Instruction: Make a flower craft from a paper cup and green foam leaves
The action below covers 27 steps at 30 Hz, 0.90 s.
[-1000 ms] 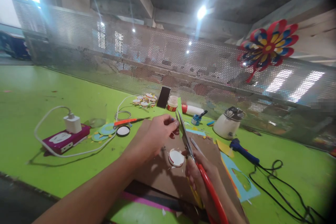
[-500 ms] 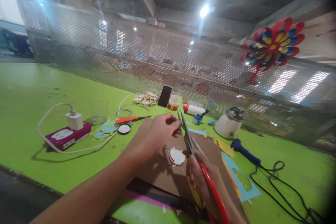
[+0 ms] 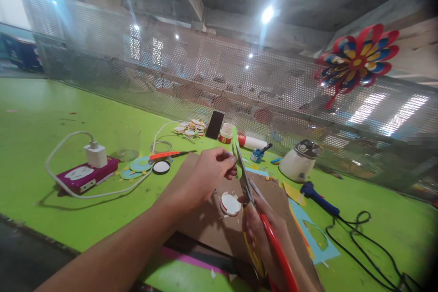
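Note:
My left hand (image 3: 208,174) pinches a narrow strip of green paper (image 3: 235,142) that stands upright above a brown cardboard sheet (image 3: 212,223). Gripped in my right hand (image 3: 260,232) are red-handled scissors (image 3: 255,212), blades pointing up and slightly apart around the strip's lower end. A round white disc with a red rim (image 3: 230,204) lies on the cardboard between my two hands. Tiny paper snips lie around it.
On the green table (image 3: 51,114): a magenta power strip with a white charger (image 3: 85,171), blue paper rings (image 3: 138,166), an orange-handled knife (image 3: 167,155), a pile of small discs (image 3: 190,128), a phone (image 3: 215,125), a glue bottle (image 3: 251,142), a white pot (image 3: 298,160), a blue glue gun (image 3: 318,197) with black cord.
Hands and scissors hold nearly the same pose; the view has shifted slightly, and the scissors have edged a little along the green strip.

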Motion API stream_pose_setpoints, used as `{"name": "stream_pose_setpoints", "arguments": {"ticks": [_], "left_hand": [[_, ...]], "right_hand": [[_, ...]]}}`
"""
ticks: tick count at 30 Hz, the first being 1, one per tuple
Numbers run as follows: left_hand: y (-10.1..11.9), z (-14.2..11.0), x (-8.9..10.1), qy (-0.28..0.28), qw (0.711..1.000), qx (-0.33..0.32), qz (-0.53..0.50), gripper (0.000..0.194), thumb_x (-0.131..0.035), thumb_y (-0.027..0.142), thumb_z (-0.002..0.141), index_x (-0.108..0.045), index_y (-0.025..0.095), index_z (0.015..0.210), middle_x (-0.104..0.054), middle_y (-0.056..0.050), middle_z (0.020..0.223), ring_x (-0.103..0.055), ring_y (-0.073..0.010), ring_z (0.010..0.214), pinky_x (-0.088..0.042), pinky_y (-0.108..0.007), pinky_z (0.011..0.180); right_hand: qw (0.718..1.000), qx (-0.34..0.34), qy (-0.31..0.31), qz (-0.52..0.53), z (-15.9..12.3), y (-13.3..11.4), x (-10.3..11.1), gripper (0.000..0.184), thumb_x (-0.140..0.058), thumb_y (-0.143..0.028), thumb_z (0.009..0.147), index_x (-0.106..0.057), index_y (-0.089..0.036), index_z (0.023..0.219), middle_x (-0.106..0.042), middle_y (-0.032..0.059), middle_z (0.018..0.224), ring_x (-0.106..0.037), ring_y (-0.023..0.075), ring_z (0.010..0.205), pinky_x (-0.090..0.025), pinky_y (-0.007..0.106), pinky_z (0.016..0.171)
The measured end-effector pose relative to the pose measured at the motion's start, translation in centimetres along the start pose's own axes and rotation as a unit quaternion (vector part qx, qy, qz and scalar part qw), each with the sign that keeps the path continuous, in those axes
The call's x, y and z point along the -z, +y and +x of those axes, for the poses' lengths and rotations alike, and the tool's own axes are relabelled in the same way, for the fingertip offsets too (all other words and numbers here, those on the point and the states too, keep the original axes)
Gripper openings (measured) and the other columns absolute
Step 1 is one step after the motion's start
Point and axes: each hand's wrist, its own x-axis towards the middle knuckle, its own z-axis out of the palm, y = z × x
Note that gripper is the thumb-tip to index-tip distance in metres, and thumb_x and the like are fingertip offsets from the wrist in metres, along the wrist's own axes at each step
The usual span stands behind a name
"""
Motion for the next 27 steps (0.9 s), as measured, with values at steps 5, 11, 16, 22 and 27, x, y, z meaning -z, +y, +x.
{"name": "stream_pose_setpoints", "arguments": {"ticks": [5, 11, 16, 22, 27], "left_hand": [[-0.2, 0.1, 0.0, 0.005, 1.000, -0.010, -0.003, 0.015, -0.059, 0.008, 0.076, -0.057, 0.012, 0.062, -0.057, 0.001, 0.056, -0.053, -0.0086, 0.051, -0.041, -0.022, 0.053], [-0.7, 0.1, 0.0, 0.002, 1.000, -0.018, 0.020, 0.015, -0.058, 0.009, 0.077, -0.058, 0.012, 0.062, -0.057, 0.001, 0.057, -0.053, -0.0092, 0.053, -0.041, -0.022, 0.054], [-1.0, 0.1, 0.0, 0.004, 0.999, -0.029, 0.023, 0.013, -0.059, 0.012, 0.077, -0.059, 0.012, 0.065, -0.057, 0.001, 0.059, -0.053, -0.0096, 0.054, -0.042, -0.023, 0.055], [-1.2, 0.2, 0.0, 0.005, 0.999, -0.025, 0.023, 0.012, -0.059, 0.013, 0.077, -0.059, 0.012, 0.065, -0.057, 0.000, 0.060, -0.053, -0.0097, 0.054, -0.042, -0.023, 0.055], [-1.3, 0.1, 0.1, 0.000, 0.999, -0.031, 0.017, 0.012, -0.059, 0.013, 0.076, -0.058, 0.013, 0.064, -0.056, 0.001, 0.059, -0.052, -0.0091, 0.054, -0.042, -0.022, 0.055]], "right_hand": [[1.000, -0.010, 0.007, 0.003, 0.0, 0.0, -0.2, 0.058, -0.040, -0.067, 0.087, -0.070, -0.017, 0.096, -0.061, 0.0035, 0.061, -0.058, 0.0176, 0.055, -0.045, 0.025, 0.051], [1.000, -0.016, 0.010, 0.009, 0.1, 0.1, -0.4, 0.062, -0.038, -0.069, 0.087, -0.070, -0.017, 0.093, -0.062, 0.0045, 0.060, -0.058, 0.0180, 0.055, -0.045, 0.025, 0.050], [1.000, -0.010, 0.014, 0.016, 0.1, 0.0, -0.3, 0.062, -0.038, -0.070, 0.086, -0.070, -0.017, 0.095, -0.065, 0.0059, 0.065, -0.061, 0.0189, 0.059, -0.047, 0.026, 0.053], [0.999, -0.019, 0.017, 0.023, 0.1, -0.3, -0.4, 0.065, -0.037, -0.072, 0.085, -0.070, -0.017, 0.093, -0.067, 0.0064, 0.065, -0.063, 0.0197, 0.060, -0.049, 0.026, 0.053], [0.999, -0.030, 0.012, 0.025, -0.1, -0.8, -0.3, 0.064, -0.036, -0.071, 0.087, -0.071, -0.018, 0.096, -0.066, 0.0055, 0.061, -0.063, 0.0192, 0.055, -0.047, 0.025, 0.050]]}}
